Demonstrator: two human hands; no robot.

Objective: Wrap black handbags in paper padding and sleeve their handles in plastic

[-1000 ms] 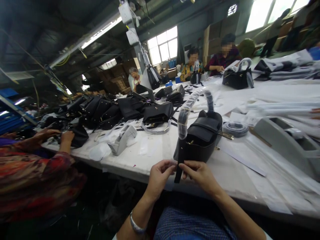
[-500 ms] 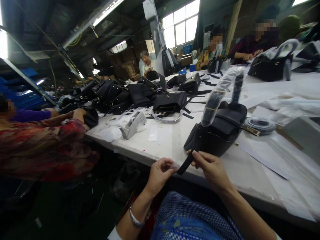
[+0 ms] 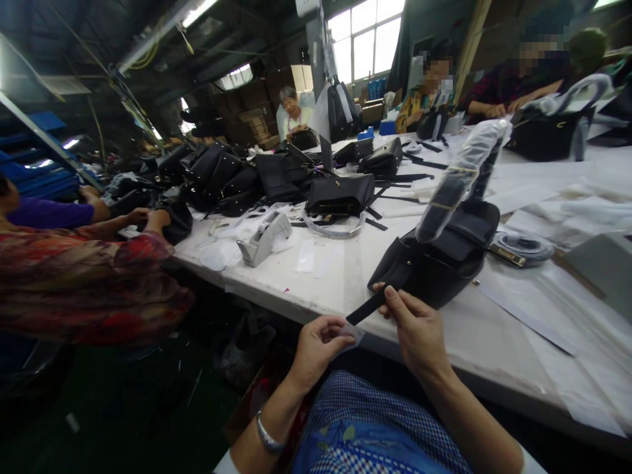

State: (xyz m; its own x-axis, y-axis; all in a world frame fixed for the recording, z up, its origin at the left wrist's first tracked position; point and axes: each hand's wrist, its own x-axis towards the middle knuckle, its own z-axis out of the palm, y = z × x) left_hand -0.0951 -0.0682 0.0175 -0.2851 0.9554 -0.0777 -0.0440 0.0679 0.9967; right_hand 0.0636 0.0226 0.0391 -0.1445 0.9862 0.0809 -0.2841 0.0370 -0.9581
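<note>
A black handbag (image 3: 434, 263) lies tilted on the table in front of me, its upright handle (image 3: 451, 191) wrapped in clear plastic. From the bag's near side a flat black strap (image 3: 366, 309) runs down past the table edge. My right hand (image 3: 419, 329) is closed on this strap, thumb on top, close to the bag. At the strap's free end, my left hand (image 3: 320, 345) pinches a small piece of translucent plastic film (image 3: 354, 334). The film overlaps the strap's tip; whether it is stuck there I cannot tell.
A grey tape dispenser (image 3: 265, 238) stands left on the white table (image 3: 336, 276). Behind it are another black handbag (image 3: 340, 194) and a heap of black bags (image 3: 222, 174). Right of my bag lies a coiled strap (image 3: 526, 249) in plastic. Co-workers sit around; one in a red patterned top (image 3: 83, 283) is at left.
My left hand has brought the plastic film over the strap's end, and more film shows beyond my fingers. My right hand still grips the strap. The view has shifted slightly.
</note>
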